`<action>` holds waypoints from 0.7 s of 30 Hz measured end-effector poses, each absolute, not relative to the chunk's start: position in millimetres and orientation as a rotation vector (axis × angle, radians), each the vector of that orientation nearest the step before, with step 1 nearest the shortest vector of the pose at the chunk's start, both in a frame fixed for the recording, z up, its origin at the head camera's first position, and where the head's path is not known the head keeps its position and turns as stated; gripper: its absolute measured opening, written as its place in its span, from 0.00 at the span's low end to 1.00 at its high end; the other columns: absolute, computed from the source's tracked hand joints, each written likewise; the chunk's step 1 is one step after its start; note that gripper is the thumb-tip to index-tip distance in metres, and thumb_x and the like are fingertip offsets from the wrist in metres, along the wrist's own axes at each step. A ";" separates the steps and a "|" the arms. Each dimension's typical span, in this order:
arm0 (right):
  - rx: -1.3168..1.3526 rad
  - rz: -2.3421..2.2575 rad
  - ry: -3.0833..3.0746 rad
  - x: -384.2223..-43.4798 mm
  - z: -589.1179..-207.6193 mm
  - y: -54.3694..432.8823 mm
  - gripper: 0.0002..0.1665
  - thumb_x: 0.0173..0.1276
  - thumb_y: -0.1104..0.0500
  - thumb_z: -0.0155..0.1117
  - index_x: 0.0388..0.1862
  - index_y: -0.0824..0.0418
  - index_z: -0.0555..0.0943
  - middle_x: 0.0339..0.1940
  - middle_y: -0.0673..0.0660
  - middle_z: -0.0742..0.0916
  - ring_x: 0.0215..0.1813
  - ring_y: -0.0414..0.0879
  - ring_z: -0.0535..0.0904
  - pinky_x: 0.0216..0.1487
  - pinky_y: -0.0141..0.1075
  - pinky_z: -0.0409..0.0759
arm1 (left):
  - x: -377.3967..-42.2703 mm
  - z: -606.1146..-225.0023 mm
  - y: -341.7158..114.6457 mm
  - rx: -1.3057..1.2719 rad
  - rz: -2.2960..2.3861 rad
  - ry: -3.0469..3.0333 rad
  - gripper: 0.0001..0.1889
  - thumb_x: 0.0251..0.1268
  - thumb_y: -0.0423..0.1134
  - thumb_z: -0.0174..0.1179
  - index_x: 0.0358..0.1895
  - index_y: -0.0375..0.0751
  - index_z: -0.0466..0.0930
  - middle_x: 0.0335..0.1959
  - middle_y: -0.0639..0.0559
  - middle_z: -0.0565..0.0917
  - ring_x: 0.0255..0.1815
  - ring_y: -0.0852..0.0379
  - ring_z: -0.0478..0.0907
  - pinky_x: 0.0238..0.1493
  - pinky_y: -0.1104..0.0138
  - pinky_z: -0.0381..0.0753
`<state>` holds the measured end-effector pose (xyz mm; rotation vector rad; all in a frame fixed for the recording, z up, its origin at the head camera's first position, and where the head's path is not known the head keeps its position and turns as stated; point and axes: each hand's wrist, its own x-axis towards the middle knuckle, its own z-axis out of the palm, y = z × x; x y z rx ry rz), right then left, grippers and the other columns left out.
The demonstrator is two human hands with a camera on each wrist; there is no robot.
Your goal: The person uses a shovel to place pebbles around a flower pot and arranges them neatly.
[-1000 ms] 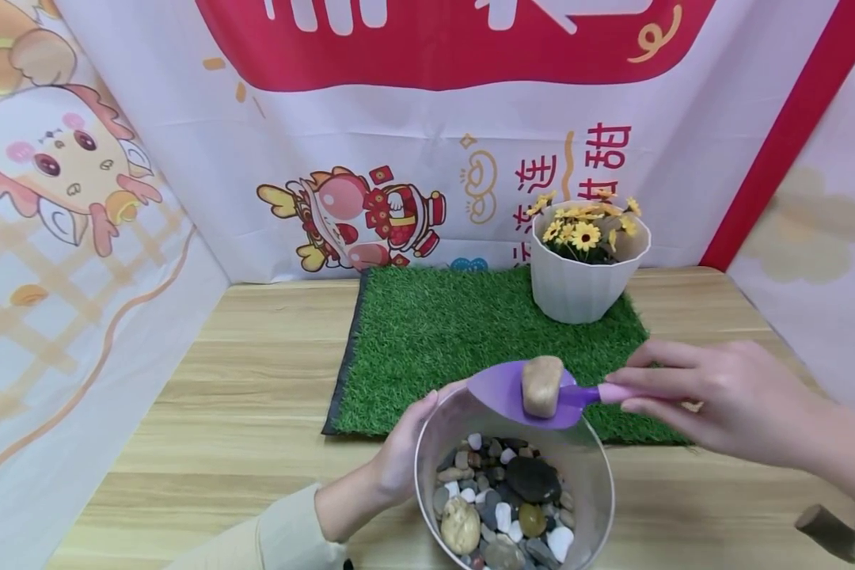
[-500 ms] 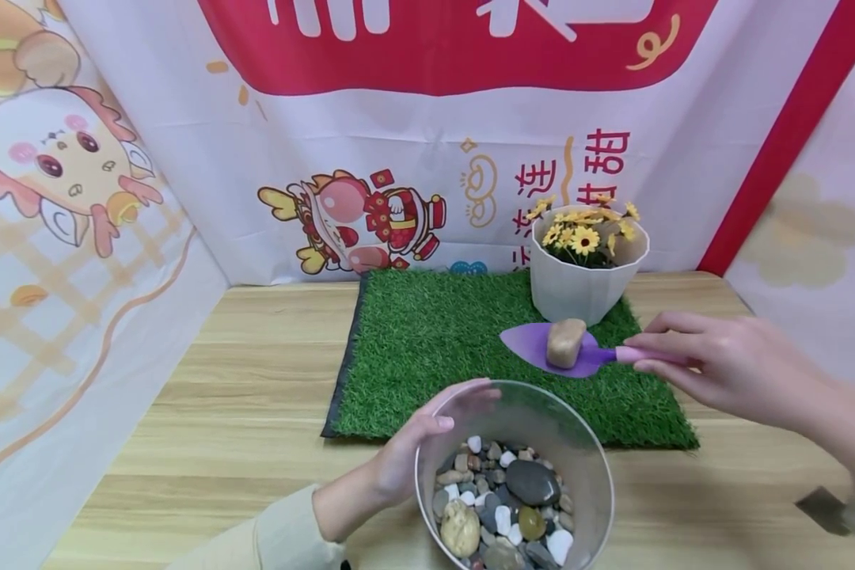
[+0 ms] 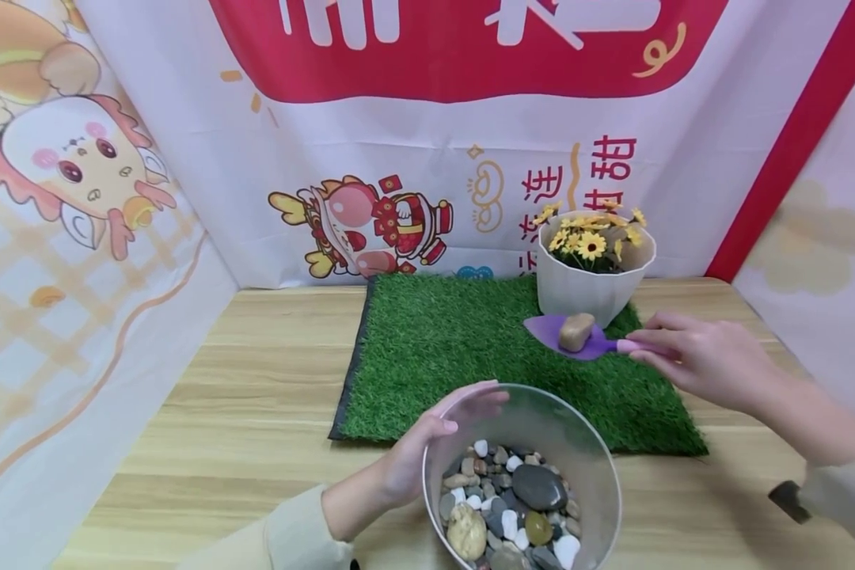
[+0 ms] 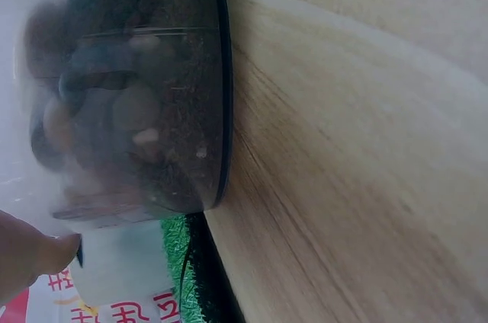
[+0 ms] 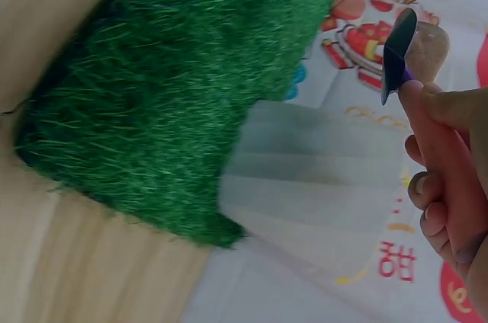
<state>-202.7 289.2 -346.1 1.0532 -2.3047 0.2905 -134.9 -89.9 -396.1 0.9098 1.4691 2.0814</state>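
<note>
My right hand [image 3: 705, 356] grips the pink handle of a purple trowel [image 3: 541, 326], whose blade carries a tan stone [image 3: 575, 332] above the grass mat. In the right wrist view the fingers wrap the pink handle [image 5: 450, 178] and the stone [image 5: 427, 50] shows behind the blade. A clear bucket [image 3: 606, 483] of mixed pebbles [image 3: 513, 522] stands at the front of the table. My left hand [image 3: 416, 451] rests against its left side, fingers spread behind the wall and the thumb near the rim. Dark soil and stones show through the bucket wall [image 4: 137, 125] in the left wrist view.
A green artificial grass mat [image 3: 442, 356] lies on the wooden table [image 3: 256, 380]. On its back right corner stands a white pot [image 3: 587, 293] with yellow flowers [image 3: 590, 244]. Printed cloth [image 3: 399, 127] hangs behind and at both sides.
My right hand has carried the trowel and stone from over the bucket's rim away toward the back right, over the mat near the white pot. The left hand stays at the bucket.
</note>
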 end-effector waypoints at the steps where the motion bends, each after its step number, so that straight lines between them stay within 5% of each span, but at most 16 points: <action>1: 1.044 0.294 -2.317 -204.1 -349.8 290.9 0.41 0.78 0.29 0.40 0.36 0.55 0.92 0.35 0.45 0.85 0.22 0.29 0.68 0.14 0.27 0.59 | -135.1 -396.2 -89.2 0.915 2.082 1.469 0.34 0.72 0.40 0.33 0.79 0.27 0.48 0.78 0.28 0.57 0.78 0.37 0.56 0.78 0.45 0.52; 14: 0.976 0.260 -2.393 -216.1 -400.1 298.7 0.36 0.80 0.34 0.45 0.38 0.57 0.92 0.32 0.47 0.83 0.20 0.30 0.67 0.14 0.27 0.59 | -136.8 -396.8 -88.7 0.971 2.073 1.471 0.33 0.73 0.39 0.31 0.78 0.26 0.49 0.77 0.26 0.58 0.77 0.34 0.56 0.78 0.45 0.51; 21: 0.948 0.244 -2.440 -221.6 -408.3 298.3 0.16 0.74 0.48 0.66 0.38 0.57 0.91 0.31 0.48 0.83 0.20 0.32 0.69 0.13 0.30 0.62 | -135.7 -396.5 -88.5 0.975 2.081 1.476 0.33 0.73 0.39 0.30 0.78 0.25 0.48 0.76 0.25 0.58 0.77 0.33 0.56 0.78 0.45 0.51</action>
